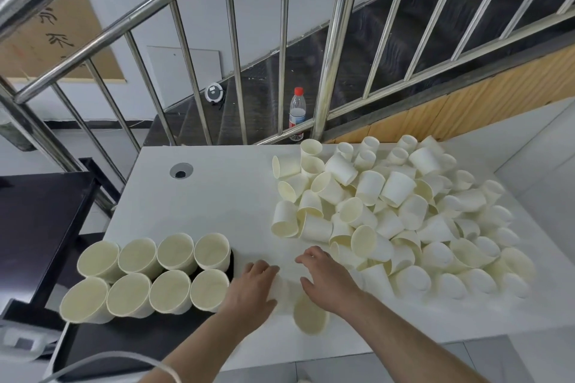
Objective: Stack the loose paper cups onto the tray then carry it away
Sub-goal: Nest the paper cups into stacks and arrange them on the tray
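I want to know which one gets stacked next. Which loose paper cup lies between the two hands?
The pale paper cup on its side at the white table's near edge, mouth toward the camera, apart from the big pile.

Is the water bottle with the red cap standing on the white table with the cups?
No, the water bottle stands on the dark stairs beyond the railing, behind the far edge of the white table.

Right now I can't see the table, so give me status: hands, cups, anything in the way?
Both hands, left and right, on a lying cup; grip unclear. Eight cup stacks on black tray. Loose pile remains. Nothing blocking.
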